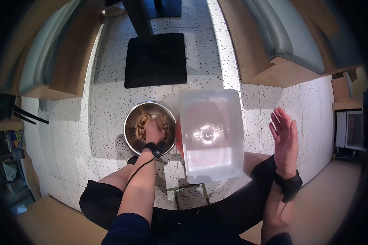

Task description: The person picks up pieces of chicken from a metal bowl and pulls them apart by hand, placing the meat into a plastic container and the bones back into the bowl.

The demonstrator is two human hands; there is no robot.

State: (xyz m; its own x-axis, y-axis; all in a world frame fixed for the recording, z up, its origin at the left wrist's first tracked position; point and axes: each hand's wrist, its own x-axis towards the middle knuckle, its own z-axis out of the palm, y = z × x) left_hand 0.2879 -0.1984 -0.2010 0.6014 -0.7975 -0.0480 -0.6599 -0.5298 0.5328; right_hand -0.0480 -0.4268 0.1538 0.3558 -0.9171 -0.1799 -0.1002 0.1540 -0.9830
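Our left hand [154, 131] is down inside the bowl [131, 124], fingers sunk among brown pieces [143, 122], so we cannot tell whether they are closed on any. Our right hand [286, 145] is well to the right of the bowl, past the tub [210, 96], open with the fingers up and holding nothing that we can see. The pieces lie low in the bowl, around the left fingers. To work well here, we would probably do best to get our fingertips under the pieces, move gently so that none ride over the bowl's rim, and hold the wristband [155, 149] and its cable [136, 169] clear of the food; our free hand could steady the bowl if it slid. Just right of the bowl sits the tub, pale, with a shiny bottom; something red [178, 136] shows between them, too hidden to name. A shoe [120, 145] shows just left of the bowl. Around it spreads a white floor [104, 122] flecked with dark chips. Beyond the bowl stand a black base plate [155, 61] and post [139, 18], flanked by a left seat [37, 61] and a right seat [298, 41].
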